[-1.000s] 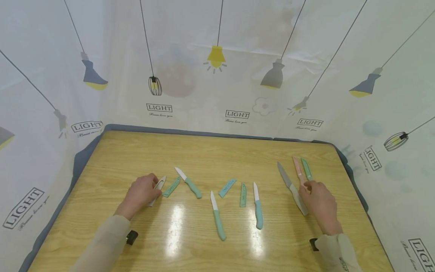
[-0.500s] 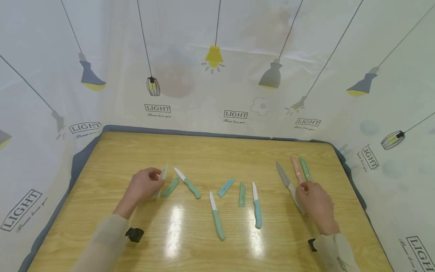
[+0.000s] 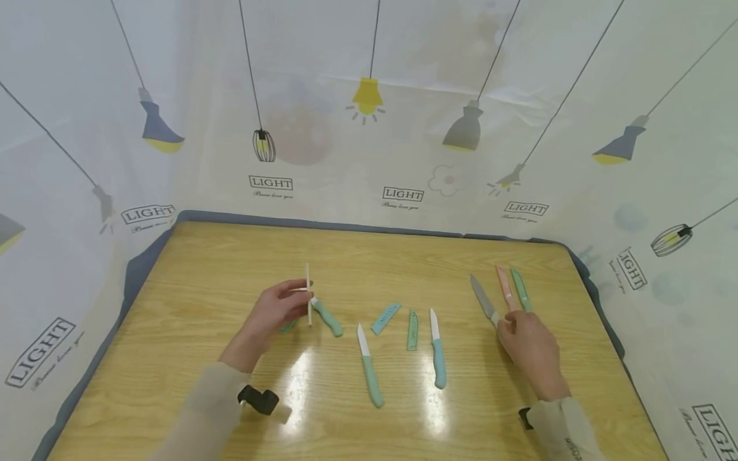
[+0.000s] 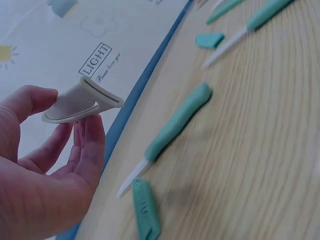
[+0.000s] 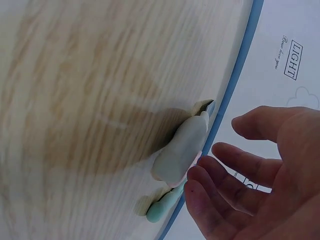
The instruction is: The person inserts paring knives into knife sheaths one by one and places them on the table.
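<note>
My left hand point(image 3: 277, 314) holds a cream knife sheath point(image 4: 75, 102) above the table, pinched between thumb and fingers, its slotted end facing the left wrist camera. Below it lie a mint-handled knife point(image 4: 175, 125) and a mint sheath point(image 4: 146, 210). My right hand point(image 3: 530, 349) hovers over the cream handle point(image 5: 182, 150) of a grey-bladed knife point(image 3: 483, 296), hiding most of that handle in the head view. In the right wrist view its thumb and fingers are apart, loosely bent beside the handle. Whether a fingertip touches it I cannot tell.
Past my right hand lie a pink knife point(image 3: 504, 282) and a green one point(image 3: 520, 287). Mid-table are another mint-handled knife point(image 3: 371, 378), a blue-handled knife point(image 3: 439, 362), a blue sheath point(image 3: 385, 318) and a green sheath point(image 3: 412, 330). Printed cloth surrounds the wooden table point(image 3: 219, 256).
My left hand has lifted the cream sheath off the table and carried it right, turning it upright. My right hand has moved slightly left, from beside the pink knife to over the cream handle.
</note>
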`<state>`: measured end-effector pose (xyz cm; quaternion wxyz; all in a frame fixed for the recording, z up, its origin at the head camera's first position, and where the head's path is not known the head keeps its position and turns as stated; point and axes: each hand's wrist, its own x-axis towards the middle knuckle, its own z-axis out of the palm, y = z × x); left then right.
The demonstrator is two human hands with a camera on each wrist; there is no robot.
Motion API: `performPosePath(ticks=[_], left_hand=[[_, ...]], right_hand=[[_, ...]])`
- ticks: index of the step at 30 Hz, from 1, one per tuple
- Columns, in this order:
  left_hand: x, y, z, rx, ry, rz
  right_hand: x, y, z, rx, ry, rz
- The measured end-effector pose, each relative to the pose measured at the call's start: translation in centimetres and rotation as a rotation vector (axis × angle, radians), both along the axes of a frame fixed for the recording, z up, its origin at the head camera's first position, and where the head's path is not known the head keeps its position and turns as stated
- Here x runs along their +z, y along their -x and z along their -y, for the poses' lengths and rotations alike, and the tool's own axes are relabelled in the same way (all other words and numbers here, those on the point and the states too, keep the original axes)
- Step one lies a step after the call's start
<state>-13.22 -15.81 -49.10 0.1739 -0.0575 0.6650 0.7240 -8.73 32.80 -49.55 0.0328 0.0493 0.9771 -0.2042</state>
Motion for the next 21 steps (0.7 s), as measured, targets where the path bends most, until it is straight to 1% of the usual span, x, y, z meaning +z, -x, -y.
performPosePath(ticks=[8, 14, 17, 21], left_hand=[[-0.8, 0.1, -2.0, -0.052, -0.286, 0.035], [-0.9, -0.1, -3.4, -0.060, -0.504, 0.131], [-1.0, -0.2, -4.0, -0.052, -0.546, 0.157], [-1.4, -0.2, -4.4, -0.031, -0.543, 0.185]], right_hand=[[-0.3, -0.1, 0.3, 0.011, -0.009, -0.002], [-0.9, 0.1, 0.2, 0.016, -0.030, -0.001], [-1.0, 0.1, 0.3, 0.014, -0.034, 0.000], [-0.9, 0.2, 0.4, 0.010, -0.037, 0.017]])
